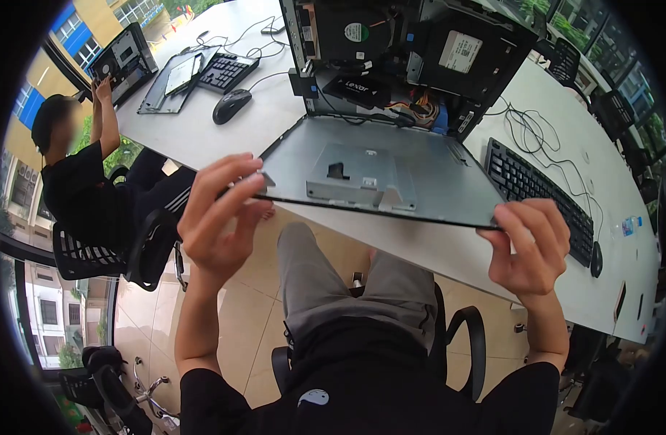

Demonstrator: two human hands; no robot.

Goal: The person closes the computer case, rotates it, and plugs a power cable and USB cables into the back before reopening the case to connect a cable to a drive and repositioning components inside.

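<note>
A flat grey metal computer side panel [434,170] with a raised bracket [362,177] on its inner face is held between both hands. My left hand [221,214] pinches its left corner, fingers over the edge. At the opposite corner, my right hand [530,246] grips the rim between thumb and fingers. Just beyond the panel's far edge, an open computer case [413,54] stands on the table. Inside it show a Lexar-labelled drive [357,90], coloured cables [423,109] and a labelled metal box [460,52].
A black keyboard [539,192] and mouse [597,259] lie to the right, near a water bottle [630,226]. On the left are another mouse [231,106], a keyboard [229,72] and a detached panel [166,87]. A seated person [83,170] handles another open case [123,61].
</note>
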